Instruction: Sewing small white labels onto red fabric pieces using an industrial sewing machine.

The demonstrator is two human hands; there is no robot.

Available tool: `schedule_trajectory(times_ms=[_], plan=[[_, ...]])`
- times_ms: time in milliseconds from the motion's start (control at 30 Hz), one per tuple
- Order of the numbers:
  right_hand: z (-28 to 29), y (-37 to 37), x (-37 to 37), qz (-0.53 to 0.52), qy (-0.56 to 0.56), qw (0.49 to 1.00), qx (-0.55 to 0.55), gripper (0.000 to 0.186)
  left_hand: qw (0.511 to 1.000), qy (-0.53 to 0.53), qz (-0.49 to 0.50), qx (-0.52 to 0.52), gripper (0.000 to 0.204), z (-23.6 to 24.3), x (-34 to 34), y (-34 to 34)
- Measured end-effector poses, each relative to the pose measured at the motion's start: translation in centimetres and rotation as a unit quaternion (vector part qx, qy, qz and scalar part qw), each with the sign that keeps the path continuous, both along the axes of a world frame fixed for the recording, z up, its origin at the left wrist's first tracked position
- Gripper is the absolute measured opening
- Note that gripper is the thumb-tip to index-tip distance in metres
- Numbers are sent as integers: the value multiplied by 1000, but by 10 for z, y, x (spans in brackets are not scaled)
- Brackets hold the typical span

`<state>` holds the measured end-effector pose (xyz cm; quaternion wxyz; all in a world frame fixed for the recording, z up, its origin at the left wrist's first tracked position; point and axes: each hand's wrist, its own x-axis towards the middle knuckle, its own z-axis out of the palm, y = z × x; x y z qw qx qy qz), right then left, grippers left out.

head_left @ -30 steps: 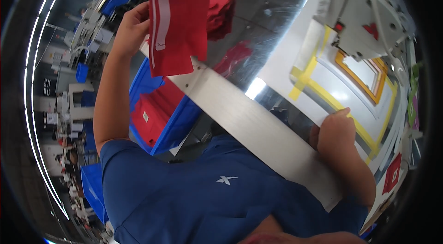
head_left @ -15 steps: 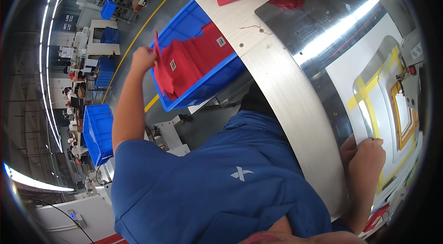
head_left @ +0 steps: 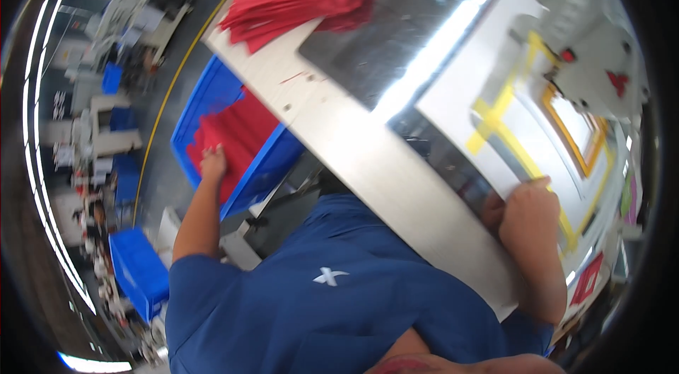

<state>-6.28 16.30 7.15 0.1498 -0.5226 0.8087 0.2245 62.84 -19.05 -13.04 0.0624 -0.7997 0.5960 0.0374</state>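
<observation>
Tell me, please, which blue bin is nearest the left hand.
The blue bin beside the table, holding red cloth: the left hand is at that cloth, while the other blue bins stand farther off.

Dressed in a dark blue shirt [head_left: 276, 321], cut with short, plain sleeves [head_left: 201, 288] ending well above the wrists. Marked on the chest with a small white emblem [head_left: 330, 276] of crossing, tapered strokes. Creased across the front, open in a V at the neckline [head_left: 411, 327]. Bare at the left hand [head_left: 214, 160] and right hand [head_left: 529, 210].
</observation>
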Motion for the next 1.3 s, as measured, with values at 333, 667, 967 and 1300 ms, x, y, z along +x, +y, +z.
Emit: schedule_trajectory(times_ms=[333,667,967,1300], plan=[[14,21,-28,-26,-108,953,-280,16,796,325,-449,-243,60,168,-355,-64],[-22,209,-132,-469,107,773,-415,29,409,260,-873,53,52,205,-639,136],[-40,217,-127,-514,85,701,-487,22,278,347,-894,62,48,165,-671,176],[43,90,-97,-246,-74,824,-506,9,187,343,-915,104,50,160,-653,189]])
